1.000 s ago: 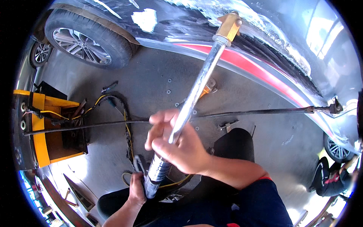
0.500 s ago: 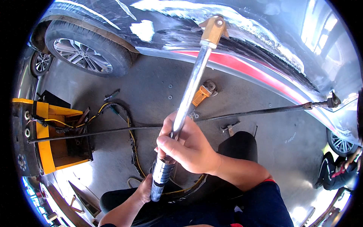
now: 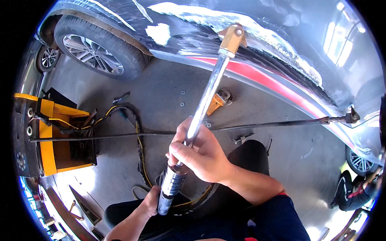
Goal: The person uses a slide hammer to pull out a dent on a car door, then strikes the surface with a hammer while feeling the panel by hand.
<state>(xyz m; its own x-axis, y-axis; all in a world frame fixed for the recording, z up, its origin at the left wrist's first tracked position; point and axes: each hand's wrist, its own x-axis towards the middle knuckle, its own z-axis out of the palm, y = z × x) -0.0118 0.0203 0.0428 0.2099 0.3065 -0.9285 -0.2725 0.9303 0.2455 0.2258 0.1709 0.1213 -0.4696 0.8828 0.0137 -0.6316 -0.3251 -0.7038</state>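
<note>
Positioning seems the step, steadiness needed next: right hand (image 3: 203,160) clamps the metal rod (image 3: 206,98), left hand (image 3: 150,202) too hidden to tell.

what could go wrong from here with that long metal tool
The right hand grips the shaft just above the banded handle, so fingers might get pinched if the handle slides. The brass-coloured head might swing and mark the car panel. The long black line crossing behind might snag the shaft.
</note>
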